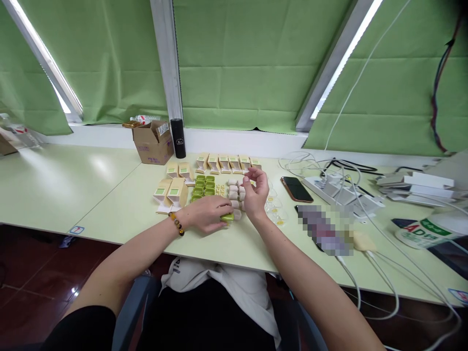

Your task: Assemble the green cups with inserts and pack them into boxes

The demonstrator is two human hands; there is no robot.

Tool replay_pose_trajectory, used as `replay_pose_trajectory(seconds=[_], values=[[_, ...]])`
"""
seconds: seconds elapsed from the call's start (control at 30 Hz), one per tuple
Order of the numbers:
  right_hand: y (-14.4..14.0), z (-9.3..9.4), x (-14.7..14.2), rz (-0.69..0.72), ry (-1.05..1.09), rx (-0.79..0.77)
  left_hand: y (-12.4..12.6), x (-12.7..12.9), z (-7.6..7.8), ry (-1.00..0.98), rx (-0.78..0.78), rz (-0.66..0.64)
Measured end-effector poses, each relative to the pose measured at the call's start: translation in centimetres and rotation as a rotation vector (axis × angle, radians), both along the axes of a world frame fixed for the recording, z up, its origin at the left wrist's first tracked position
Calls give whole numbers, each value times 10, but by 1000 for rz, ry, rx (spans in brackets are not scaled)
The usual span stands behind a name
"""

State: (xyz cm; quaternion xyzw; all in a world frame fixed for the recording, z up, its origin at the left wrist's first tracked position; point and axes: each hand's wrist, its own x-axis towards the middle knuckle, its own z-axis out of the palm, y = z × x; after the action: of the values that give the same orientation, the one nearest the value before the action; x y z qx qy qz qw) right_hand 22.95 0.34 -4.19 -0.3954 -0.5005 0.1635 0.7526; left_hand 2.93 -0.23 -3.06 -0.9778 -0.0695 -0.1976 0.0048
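Observation:
My left hand (209, 214) rests on the pale green table (120, 204) and grips a small green case (227, 218) at its fingertips. My right hand (256, 194) is raised just to the right of it, fingers curled near several beige cylinders (235, 191); whether it pinches something small I cannot tell. Behind my hands lie rows of green cases (203, 185), small yellow pieces (220, 189) and open beige cartons (223, 163). More cartons (171, 193) stand to the left. Clear plastic trays (275, 209) lie right of my right hand.
A brown cardboard box (153, 141) and a black bottle (178, 138) stand at the back by the window sill. A phone (296, 189), a power strip (340, 192) with white cables, white boxes (420, 187) and a labelled tub (427, 231) crowd the right side.

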Motion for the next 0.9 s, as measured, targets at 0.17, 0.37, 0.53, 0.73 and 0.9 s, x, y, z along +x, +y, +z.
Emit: replay_pose_trajectory(seconds=[0.17, 0.37, 0.53, 0.73, 0.9], values=[[1, -2, 1, -2, -9, -7, -4, 2, 4, 163, 150, -11], [2, -3, 1, 10, -21, 1, -3, 2, 7, 202, 185, -5], [3, -3, 2, 13, -4, -11, 1, 1, 6, 119, 193, -6], [1, -1, 1, 9, 5, 11, 21, -4, 16, -281, 181, 289], [2, -3, 0, 6, -6, 6, 57, -11, 42, -320, 120, 714]])
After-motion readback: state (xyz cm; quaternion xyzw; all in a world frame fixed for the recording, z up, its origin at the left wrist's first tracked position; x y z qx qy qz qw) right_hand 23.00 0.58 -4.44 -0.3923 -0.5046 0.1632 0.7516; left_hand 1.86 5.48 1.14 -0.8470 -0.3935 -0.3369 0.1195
